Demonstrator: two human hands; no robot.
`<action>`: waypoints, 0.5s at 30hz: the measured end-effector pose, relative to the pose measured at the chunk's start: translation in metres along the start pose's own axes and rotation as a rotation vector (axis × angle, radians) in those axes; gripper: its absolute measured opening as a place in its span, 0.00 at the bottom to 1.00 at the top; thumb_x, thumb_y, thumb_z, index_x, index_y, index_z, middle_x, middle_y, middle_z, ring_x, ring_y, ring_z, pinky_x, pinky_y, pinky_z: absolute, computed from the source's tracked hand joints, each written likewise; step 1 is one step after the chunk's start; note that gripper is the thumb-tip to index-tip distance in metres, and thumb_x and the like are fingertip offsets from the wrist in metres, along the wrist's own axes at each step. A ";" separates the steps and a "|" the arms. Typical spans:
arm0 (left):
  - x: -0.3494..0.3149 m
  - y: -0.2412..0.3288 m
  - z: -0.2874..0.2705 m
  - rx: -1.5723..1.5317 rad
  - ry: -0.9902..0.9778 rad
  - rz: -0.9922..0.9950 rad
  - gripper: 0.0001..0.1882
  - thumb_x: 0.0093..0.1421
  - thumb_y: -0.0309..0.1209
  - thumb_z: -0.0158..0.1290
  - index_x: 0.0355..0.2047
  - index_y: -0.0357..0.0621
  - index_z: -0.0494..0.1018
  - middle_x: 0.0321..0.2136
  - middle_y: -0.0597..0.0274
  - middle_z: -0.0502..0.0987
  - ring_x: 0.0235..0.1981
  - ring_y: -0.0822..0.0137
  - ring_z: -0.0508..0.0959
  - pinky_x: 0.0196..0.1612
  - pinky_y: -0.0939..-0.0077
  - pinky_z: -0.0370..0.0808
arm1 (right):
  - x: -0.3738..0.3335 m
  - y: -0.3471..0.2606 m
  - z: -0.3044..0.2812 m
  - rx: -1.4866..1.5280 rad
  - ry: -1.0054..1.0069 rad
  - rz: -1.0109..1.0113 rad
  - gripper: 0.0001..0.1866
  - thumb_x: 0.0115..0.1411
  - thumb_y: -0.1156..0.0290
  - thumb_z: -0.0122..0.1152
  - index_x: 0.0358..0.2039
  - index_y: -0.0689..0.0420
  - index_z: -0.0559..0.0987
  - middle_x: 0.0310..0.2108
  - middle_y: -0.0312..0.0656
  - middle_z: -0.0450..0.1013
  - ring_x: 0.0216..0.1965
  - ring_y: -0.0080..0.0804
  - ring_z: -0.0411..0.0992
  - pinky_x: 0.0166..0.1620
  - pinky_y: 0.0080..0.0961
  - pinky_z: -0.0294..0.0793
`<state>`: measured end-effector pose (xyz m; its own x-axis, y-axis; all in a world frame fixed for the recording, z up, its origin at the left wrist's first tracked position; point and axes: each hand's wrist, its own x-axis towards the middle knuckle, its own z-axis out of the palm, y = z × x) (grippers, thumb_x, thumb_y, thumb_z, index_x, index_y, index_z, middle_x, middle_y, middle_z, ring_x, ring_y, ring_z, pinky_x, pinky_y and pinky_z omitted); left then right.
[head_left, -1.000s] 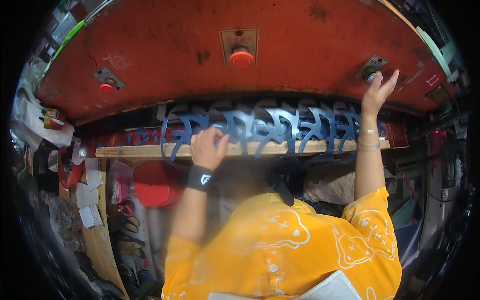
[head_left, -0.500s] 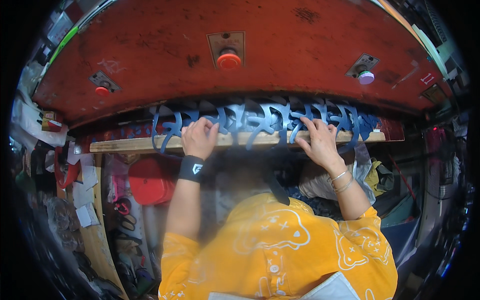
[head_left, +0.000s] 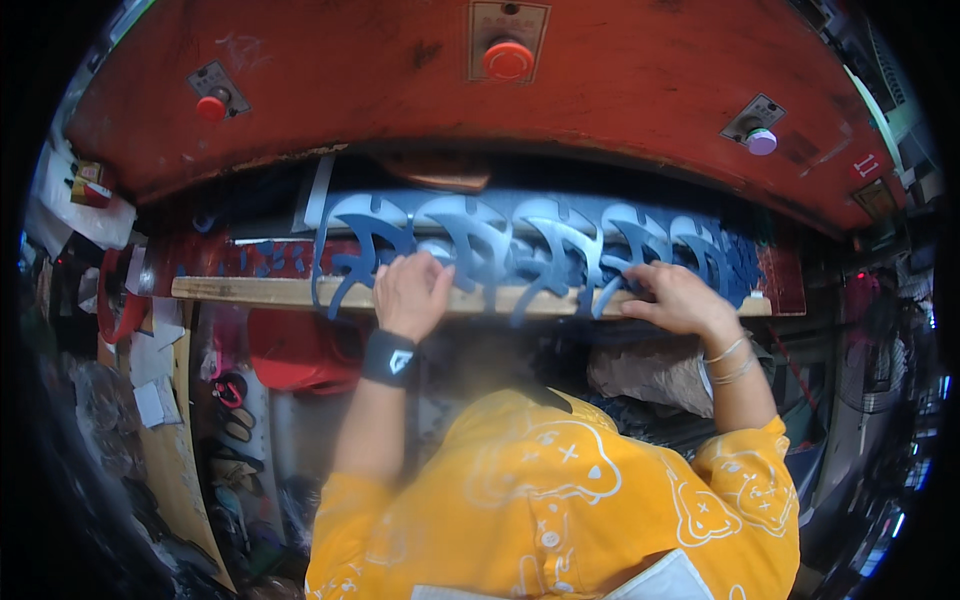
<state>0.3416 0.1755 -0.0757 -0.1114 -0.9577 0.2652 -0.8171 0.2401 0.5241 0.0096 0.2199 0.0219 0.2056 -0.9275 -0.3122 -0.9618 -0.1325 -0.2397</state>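
Note:
A blue sheet [head_left: 490,262] full of large curved cut-outs lies across the machine's front, its loose strips hanging over a pale wooden ledge [head_left: 240,290]. My left hand [head_left: 408,297], wearing a black wristband, has its fingers curled on the sheet's near strips, left of the middle. Farther right, my right hand [head_left: 678,298] pinches another strip between thumb and fingers; bangles circle that wrist. The fingertips of both hands are partly hidden against the blue material.
A red machine panel [head_left: 380,90] rises beyond the sheet, with a red push button [head_left: 509,61] at its middle. Small blue scraps [head_left: 285,258] lie on the bed at left. Under the ledge stands a red container [head_left: 300,350].
The view has tilted, so the red panel sits higher and more of the bed shows behind the sheet. My right hand has moved right and slightly nearer. My left hand stays on the sheet.

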 end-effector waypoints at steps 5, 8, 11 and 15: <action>-0.044 -0.007 -0.026 -0.435 0.182 -0.062 0.08 0.56 0.34 0.57 0.24 0.44 0.74 0.19 0.65 0.75 0.20 0.70 0.74 0.26 0.75 0.70 | 0.027 -0.047 -0.025 0.102 0.243 -0.213 0.26 0.53 0.59 0.65 0.49 0.59 0.74 0.39 0.52 0.77 0.42 0.44 0.76 0.45 0.35 0.74; -0.044 -0.012 -0.037 -0.853 0.513 -0.106 0.17 0.60 0.30 0.53 0.47 0.34 0.67 0.41 0.54 0.73 0.33 0.72 0.74 0.35 0.81 0.71 | 0.074 -0.110 0.007 0.044 0.403 -0.456 0.44 0.47 0.53 0.70 0.62 0.53 0.60 0.59 0.57 0.59 0.59 0.52 0.58 0.60 0.46 0.58; -0.033 -0.016 -0.038 -0.768 0.560 -0.034 0.33 0.63 0.36 0.49 0.63 0.33 0.50 0.61 0.44 0.57 0.58 0.56 0.62 0.60 0.64 0.58 | 0.105 -0.172 0.049 -0.038 0.452 -0.531 0.51 0.41 0.43 0.71 0.61 0.51 0.61 0.60 0.60 0.55 0.59 0.67 0.53 0.58 0.57 0.54; -0.044 -0.020 -0.036 -0.815 0.457 -0.102 0.41 0.63 0.40 0.48 0.66 0.32 0.41 0.65 0.40 0.49 0.66 0.50 0.52 0.65 0.61 0.49 | 0.107 -0.211 0.077 0.092 0.481 -0.572 0.43 0.36 0.57 0.69 0.58 0.48 0.67 0.59 0.61 0.57 0.55 0.67 0.57 0.57 0.54 0.55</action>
<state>0.3837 0.2188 -0.0687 0.3130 -0.8671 0.3876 -0.1430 0.3604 0.9218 0.2488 0.1752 -0.0321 0.5465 -0.7760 0.3150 -0.7055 -0.6292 -0.3260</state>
